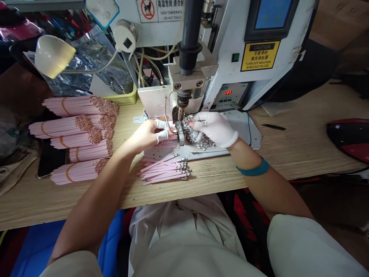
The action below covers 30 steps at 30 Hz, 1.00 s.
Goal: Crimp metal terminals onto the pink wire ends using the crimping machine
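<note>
Under the soldering machine's tip (181,112), my left hand (152,132), with white covers on its fingertips, is closed in a pinch on a pink wire (173,126). Opposite it, my right hand (215,129) in a white glove has thumb and fingers drawn together beside the small metal block (181,136). What those fingers hold, if anything, is too small to make out. Beneath the right hand lies a heap of small metal connectors (206,143). Nearer my body, a loose pile of pink wires (164,169) with metal ends rests on the table.
Banded bundles of pink wires (83,152) with bare copper ends lie at left. A lamp (53,55) and a yellow basket (127,98) stand behind them. A thin copper-coloured tube (165,111) curves beside the tip. A dark tool (273,127) lies on the table (302,150) at right.
</note>
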Each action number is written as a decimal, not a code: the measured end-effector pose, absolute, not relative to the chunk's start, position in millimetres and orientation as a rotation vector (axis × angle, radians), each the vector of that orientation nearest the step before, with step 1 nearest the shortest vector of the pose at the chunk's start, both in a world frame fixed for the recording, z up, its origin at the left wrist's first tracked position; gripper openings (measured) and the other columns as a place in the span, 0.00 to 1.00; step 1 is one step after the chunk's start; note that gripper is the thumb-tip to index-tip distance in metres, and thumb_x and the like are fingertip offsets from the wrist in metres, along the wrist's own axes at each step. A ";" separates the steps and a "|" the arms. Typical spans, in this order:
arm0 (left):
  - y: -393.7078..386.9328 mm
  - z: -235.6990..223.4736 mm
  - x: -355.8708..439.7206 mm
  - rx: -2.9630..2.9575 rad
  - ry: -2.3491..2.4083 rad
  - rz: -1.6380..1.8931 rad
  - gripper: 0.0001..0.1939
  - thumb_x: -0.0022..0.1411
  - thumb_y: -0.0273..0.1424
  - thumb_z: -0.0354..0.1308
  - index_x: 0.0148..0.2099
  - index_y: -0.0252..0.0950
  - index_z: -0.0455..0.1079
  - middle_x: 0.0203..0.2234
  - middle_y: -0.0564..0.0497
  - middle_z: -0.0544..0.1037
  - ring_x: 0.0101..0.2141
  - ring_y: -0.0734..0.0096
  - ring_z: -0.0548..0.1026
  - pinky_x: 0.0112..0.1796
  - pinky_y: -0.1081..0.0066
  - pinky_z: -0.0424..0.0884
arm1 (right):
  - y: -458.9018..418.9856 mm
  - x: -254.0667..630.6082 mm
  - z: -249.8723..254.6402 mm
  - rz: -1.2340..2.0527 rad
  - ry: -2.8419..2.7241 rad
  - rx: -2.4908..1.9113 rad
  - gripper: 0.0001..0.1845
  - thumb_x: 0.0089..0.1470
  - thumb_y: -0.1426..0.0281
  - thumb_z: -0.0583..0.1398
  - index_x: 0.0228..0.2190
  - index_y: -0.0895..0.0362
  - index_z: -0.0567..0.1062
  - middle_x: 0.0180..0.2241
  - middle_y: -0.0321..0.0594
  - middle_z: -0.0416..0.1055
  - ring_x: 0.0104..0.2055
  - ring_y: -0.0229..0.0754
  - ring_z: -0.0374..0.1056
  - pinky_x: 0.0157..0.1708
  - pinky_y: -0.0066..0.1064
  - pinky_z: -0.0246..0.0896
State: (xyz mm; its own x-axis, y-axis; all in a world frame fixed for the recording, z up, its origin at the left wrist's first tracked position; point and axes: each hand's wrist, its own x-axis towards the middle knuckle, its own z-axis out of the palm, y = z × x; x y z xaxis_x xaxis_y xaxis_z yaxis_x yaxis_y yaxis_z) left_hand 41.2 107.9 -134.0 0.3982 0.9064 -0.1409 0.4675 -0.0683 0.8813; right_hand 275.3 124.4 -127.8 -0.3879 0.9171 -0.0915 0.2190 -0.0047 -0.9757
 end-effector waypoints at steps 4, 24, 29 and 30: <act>108.9 -134.6 44.3 1.665 1.207 0.607 0.12 0.52 0.36 0.61 0.28 0.31 0.70 0.22 0.53 0.69 0.21 0.78 0.63 0.23 0.77 0.60 | 119.4 263.6 -131.3 1.541 -1.491 -1.140 0.04 0.51 0.76 0.63 0.29 0.61 0.71 0.20 0.35 0.69 0.18 0.32 0.66 0.14 0.22 0.65; 105.2 -131.9 55.1 1.615 1.279 0.562 0.16 0.50 0.39 0.63 0.38 0.32 0.75 0.28 0.52 0.76 0.29 0.70 0.70 0.31 0.74 0.64 | 119.0 255.4 -135.5 1.728 -1.409 -1.126 0.06 0.51 0.80 0.59 0.30 0.59 0.68 0.16 0.29 0.64 0.13 0.27 0.56 0.09 0.16 0.47; 105.2 -129.5 55.4 1.667 1.276 0.546 0.13 0.51 0.38 0.61 0.34 0.32 0.73 0.25 0.53 0.74 0.26 0.72 0.68 0.27 0.74 0.62 | 120.2 255.6 -136.2 1.726 -1.408 -1.129 0.06 0.51 0.80 0.59 0.30 0.59 0.68 0.16 0.29 0.64 0.13 0.27 0.57 0.09 0.17 0.48; 105.4 -129.3 55.2 1.676 1.275 0.546 0.12 0.51 0.37 0.60 0.32 0.32 0.73 0.24 0.53 0.73 0.25 0.72 0.68 0.26 0.74 0.61 | 120.5 255.7 -136.7 1.721 -1.410 -1.128 0.06 0.50 0.80 0.59 0.30 0.59 0.69 0.16 0.29 0.64 0.13 0.27 0.57 0.09 0.17 0.48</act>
